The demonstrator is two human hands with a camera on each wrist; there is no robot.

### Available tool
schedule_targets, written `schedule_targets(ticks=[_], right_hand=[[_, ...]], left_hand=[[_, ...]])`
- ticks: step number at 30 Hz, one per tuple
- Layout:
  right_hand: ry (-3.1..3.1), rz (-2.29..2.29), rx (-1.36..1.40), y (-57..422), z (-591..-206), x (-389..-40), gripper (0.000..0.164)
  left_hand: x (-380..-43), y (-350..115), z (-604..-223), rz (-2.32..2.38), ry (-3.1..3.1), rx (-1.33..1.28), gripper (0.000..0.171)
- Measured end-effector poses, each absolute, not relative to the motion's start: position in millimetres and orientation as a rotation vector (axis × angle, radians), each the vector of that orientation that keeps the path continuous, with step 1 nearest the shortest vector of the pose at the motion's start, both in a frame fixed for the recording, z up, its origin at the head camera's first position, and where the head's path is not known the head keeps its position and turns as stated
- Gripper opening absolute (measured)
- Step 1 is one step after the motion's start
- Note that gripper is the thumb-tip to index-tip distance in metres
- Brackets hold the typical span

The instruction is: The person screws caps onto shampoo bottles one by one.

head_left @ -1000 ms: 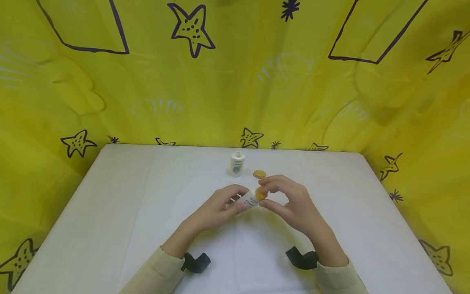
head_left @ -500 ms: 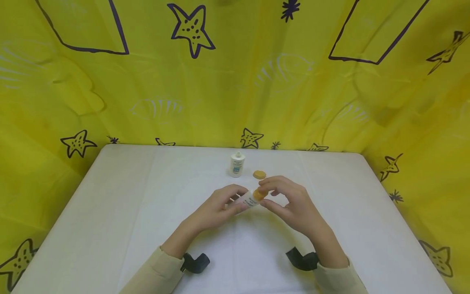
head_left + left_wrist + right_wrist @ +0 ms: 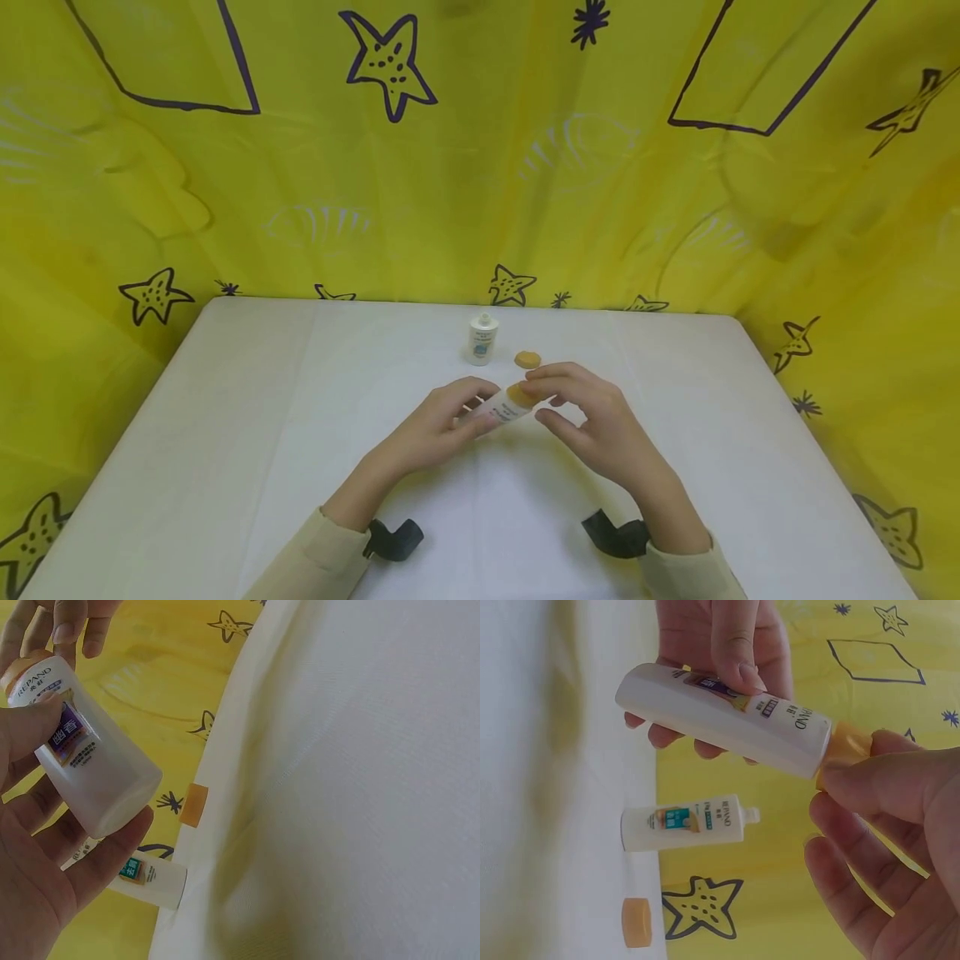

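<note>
My left hand grips a white shampoo bottle with a purple label, tilted above the table, thumb on its front and fingers behind. On the bottle's top end sits an orange cap. In the right wrist view the thumb and index finger of my right hand pinch this cap from its two sides, the other fingers bent loosely below. Beyond the hands stands a second white shampoo bottle with a green label, its narrow spout bare. A loose orange cap lies to the right of that bottle.
A white-covered table extends below both hands. Behind it and along its sides hangs a yellow curtain with drawn starfish. Black wrist mounts stick out near both cuffs.
The orange cap, tipped at the bottle's mouth a second ago, now sits in line on the bottle. My right fingers have shifted slightly over it. The standing bottle and loose cap stay put.
</note>
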State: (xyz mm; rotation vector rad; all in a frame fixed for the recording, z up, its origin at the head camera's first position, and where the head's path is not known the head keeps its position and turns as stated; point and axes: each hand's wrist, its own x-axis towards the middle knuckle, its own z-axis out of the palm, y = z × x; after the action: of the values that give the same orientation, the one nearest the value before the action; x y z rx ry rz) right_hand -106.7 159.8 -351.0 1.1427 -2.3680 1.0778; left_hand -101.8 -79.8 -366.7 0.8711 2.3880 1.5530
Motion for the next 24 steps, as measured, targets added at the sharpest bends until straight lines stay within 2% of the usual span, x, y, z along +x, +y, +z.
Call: schedule_targets(ticks=[7,24], right_hand=[[-2.317,1.069,1.170,155.8,-348.5,-106.1,0.045],[-2.269,1.105,1.192,157.5,-349.2,-107.6,0.036]], left_hand=[[-101.7,-80.8,-366.5,1.549,2.404,0.879,0.023],[-102.0,-81.1,-367.9,1.524,2.410,0.870,0.022]])
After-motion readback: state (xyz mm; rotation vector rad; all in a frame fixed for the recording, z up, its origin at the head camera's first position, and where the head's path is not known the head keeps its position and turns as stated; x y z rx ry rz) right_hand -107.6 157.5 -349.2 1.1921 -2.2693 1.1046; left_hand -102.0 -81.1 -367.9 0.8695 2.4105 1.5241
